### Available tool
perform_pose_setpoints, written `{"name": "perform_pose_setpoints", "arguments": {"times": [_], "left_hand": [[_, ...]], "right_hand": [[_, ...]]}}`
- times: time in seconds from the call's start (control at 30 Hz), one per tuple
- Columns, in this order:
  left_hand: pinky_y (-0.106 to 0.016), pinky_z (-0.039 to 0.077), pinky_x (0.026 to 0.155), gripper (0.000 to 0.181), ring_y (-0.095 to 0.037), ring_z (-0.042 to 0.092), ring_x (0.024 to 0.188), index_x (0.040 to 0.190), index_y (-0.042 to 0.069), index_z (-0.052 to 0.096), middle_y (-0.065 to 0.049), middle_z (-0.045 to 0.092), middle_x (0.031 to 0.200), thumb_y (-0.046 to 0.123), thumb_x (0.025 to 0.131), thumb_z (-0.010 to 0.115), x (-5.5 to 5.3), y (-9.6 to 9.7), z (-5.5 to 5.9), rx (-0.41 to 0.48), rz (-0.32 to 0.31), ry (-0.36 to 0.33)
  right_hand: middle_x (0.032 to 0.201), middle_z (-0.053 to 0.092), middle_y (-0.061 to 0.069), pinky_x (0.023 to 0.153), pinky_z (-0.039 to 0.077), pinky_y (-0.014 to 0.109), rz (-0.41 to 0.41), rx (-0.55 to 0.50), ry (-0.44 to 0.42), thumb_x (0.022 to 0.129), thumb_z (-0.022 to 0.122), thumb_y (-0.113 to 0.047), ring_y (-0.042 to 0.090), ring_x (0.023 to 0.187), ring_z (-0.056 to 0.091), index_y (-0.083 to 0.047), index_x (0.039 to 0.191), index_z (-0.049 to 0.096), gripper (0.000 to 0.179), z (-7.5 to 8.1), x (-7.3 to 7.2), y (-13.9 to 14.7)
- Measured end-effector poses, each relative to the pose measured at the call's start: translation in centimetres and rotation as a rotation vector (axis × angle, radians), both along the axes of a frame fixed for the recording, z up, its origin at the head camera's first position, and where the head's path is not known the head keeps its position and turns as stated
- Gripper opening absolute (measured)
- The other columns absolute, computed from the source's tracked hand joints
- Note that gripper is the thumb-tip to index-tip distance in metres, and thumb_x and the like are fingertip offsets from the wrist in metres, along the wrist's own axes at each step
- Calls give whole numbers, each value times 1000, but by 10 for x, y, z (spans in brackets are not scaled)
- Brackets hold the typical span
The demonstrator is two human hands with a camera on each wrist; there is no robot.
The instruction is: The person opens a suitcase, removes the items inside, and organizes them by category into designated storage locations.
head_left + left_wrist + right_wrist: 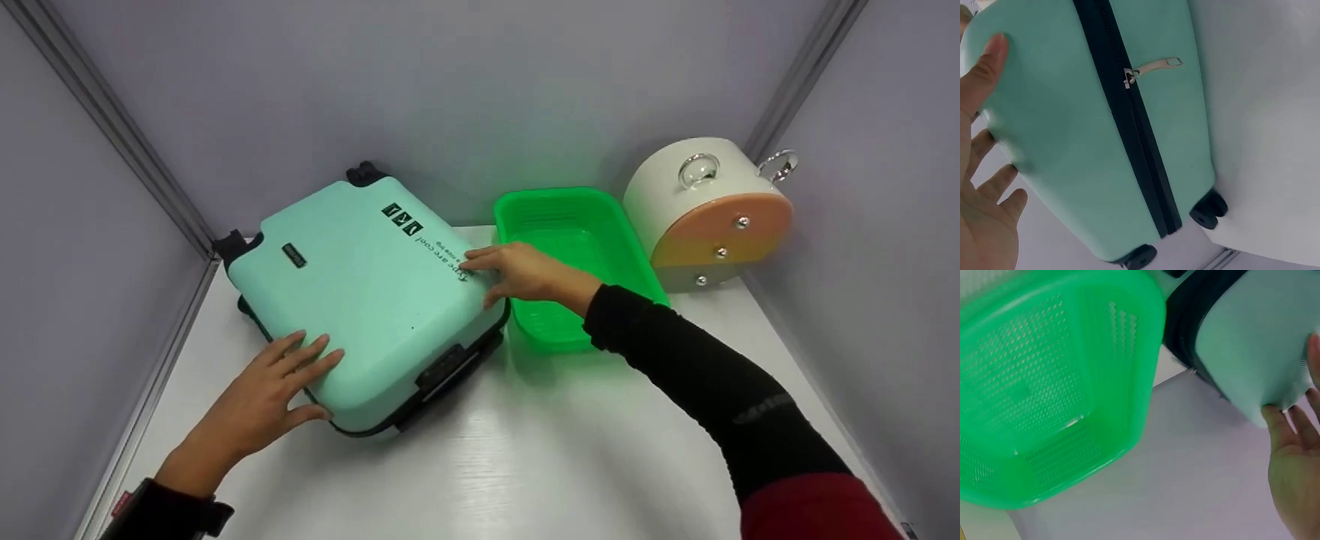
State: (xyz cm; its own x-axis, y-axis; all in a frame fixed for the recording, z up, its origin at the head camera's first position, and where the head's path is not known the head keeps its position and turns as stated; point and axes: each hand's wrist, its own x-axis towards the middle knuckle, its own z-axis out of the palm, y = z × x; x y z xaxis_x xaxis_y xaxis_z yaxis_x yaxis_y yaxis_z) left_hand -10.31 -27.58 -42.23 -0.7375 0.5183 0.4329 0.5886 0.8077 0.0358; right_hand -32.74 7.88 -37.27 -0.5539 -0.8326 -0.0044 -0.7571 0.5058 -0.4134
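Note:
A mint-green hard-shell suitcase (352,292) lies flat and turned at an angle, its black wheels (365,174) toward the back wall. My left hand (259,397) rests spread on its near left corner, fingertips on the top face and thumb at the side. On the right edge, over the printed lettering, my right hand (525,271) touches the shell with extended fingers. The left wrist view shows the suitcase's dark zipper band (1129,124) with a metal zipper pull (1157,65) along the side.
A green perforated plastic basket (570,341) stands right of the suitcase, below my right forearm. Beyond it, against the right corner, is a white round-topped box (675,176) with ring handles and a striped front with several silver knobs. Grey panels enclose the white table (480,465).

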Motion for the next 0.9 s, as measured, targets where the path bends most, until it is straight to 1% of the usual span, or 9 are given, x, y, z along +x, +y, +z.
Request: {"name": "perform_pose_setpoints", "arguments": {"times": [0.17,0.23,0.33,0.47,0.57,0.67,0.77,0.83,0.9], "left_hand": [[-50,33,106,85,-41,50,125,139,11,56,-17,55,137,37,64,87,7,15,-6,-11,1,71],[-48,33,107,84,-41,51,124,138,11,57,-18,56,135,37,64,87,10,22,-9,-3,6,93],[-50,38,104,83,-41,54,119,135,9,60,-20,58,130,38,62,89,13,32,-13,8,25,146],[-54,45,96,84,-41,56,115,133,9,61,-21,60,126,42,62,89,12,50,-19,21,60,207],[-60,44,94,80,-42,55,115,134,9,61,-21,60,126,45,67,85,10,65,-27,60,98,210],[-66,40,96,75,-43,53,118,134,10,61,-21,58,129,48,72,79,6,80,-34,109,135,206],[-67,37,98,73,-43,51,121,134,10,61,-22,57,130,50,75,75,-3,95,-37,125,165,216],[-67,37,98,74,-43,51,121,134,9,61,-22,57,130,51,75,76,-11,106,-37,116,183,235],[-66,38,98,75,-42,52,121,133,9,61,-22,58,128,51,74,77,-19,116,-36,98,203,259]], "right_hand": [[150,44,4,108,37,41,52,-6,5,80,82,-23,27,136,42,-16,140,56,66,-1,-13,-1],[149,45,4,109,35,41,50,-4,10,81,81,-23,26,135,43,-17,140,56,65,-2,-17,-2],[146,49,4,110,34,41,18,-10,28,83,79,-22,23,133,45,-16,140,56,62,-4,-21,-5],[141,55,5,108,37,37,-67,-42,12,86,77,-20,21,131,48,-12,140,56,58,-5,-21,-6],[141,54,3,105,41,35,-114,-49,-41,88,75,-24,20,129,49,-12,141,54,58,-4,-19,-3],[142,53,3,101,44,37,-145,-65,-116,91,72,-31,21,128,50,-14,145,50,60,0,-17,3],[144,51,3,100,46,37,-157,-130,-213,93,69,-35,22,128,51,-13,146,48,61,8,-17,12],[145,50,4,100,46,38,-157,-184,-278,94,68,-36,23,128,51,-12,145,49,60,14,-16,18],[145,50,6,101,45,38,-151,-222,-324,94,67,-37,23,128,52,-10,144,50,60,19,-15,23]]}}
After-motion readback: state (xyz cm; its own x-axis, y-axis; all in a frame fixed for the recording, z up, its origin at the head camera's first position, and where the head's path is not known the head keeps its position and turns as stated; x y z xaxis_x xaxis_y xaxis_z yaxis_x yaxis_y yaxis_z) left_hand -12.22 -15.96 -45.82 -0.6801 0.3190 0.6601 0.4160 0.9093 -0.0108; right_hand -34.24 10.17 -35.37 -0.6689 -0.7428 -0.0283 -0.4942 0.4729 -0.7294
